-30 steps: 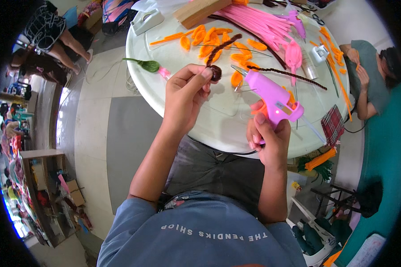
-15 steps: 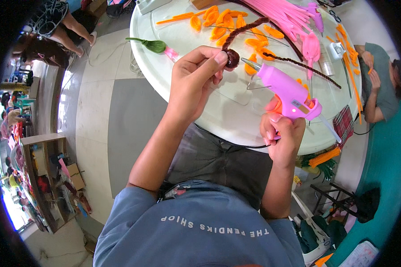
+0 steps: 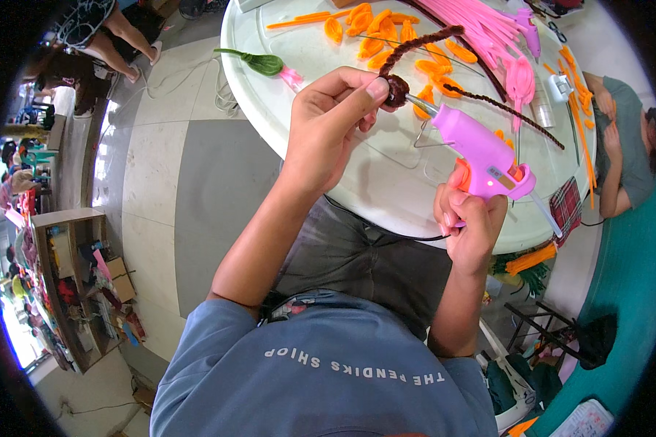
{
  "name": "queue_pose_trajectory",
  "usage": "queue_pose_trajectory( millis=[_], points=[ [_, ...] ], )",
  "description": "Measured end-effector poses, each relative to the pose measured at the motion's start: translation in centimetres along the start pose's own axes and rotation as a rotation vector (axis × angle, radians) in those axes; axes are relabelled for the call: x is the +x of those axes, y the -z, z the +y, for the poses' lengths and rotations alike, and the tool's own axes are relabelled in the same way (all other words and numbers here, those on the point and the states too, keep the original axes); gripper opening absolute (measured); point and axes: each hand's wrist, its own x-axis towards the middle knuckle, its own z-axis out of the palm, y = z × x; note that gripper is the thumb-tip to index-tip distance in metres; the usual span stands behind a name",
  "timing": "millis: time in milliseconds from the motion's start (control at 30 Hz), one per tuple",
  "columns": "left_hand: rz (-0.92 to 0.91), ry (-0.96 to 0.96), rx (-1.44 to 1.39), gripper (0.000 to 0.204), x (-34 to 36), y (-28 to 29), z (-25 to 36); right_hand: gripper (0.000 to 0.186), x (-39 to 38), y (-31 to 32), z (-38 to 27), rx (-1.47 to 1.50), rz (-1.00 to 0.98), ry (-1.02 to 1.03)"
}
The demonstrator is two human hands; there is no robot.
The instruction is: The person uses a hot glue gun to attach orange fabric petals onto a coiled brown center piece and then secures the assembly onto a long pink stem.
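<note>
My left hand (image 3: pixel 332 127) pinches a dark brown fuzzy stem with a coiled ball (image 3: pixel 396 93) at its end; the loose length (image 3: pixel 423 40) arches to the right. My right hand (image 3: pixel 470 222) grips a pink glue gun (image 3: pixel 466 135), its nozzle (image 3: pixel 422 103) pointed at the coil and touching or very near it. A small light glows on the gun, and a clear glue stick (image 3: pixel 547 215) sticks out of its back. Orange fuzzy petals (image 3: pixel 369 46) lie behind my hands. A thin brown twisted stem (image 3: pixel 525 120) rests right of the gun.
The round white table (image 3: pixel 255 65) also carries a green piece (image 3: pixel 266 64), pink stems (image 3: pixel 474 22), a second glue gun (image 3: pixel 530 36) and plaid cloth (image 3: pixel 561 204). A co-worker (image 3: pixel 619 146) is at the right, another person (image 3: pixel 113 40) upper left, shelving (image 3: pixel 69 284) at left.
Both my hands have moved right relative to my body and the left one higher. The glue gun's nozzle is now right at the brown coil, where a small gap showed earlier.
</note>
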Motion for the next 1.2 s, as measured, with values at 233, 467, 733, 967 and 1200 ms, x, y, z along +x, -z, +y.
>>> queue_pose_trajectory(
  millis=[233,467,733,967,1200],
  points=[
    [-0.004,-0.022,-0.018,0.008,0.01,0.05,-0.13,0.027,-0.05,-0.49,-0.21,-0.04,0.028,-0.004],
    [0.013,-0.024,-0.032,0.011,0.02,0.04,-0.21,0.027,-0.08,-0.6,-0.06,-0.055,0.049,-0.005],
    [0.021,-0.038,-0.039,0.011,0.03,0.04,-0.3,0.03,-0.06,-0.43,0.22,-0.086,0.045,0.004],
    [0.024,-0.052,-0.011,0.009,0.06,0.04,-0.11,0.03,-0.15,-0.69,0.19,-0.142,0.041,0.027],
    [0.046,-0.027,-0.028,0.007,0.05,0.13,-0.13,0.027,-0.17,-0.52,0.59,-0.169,0.042,0.019]
  ],
)
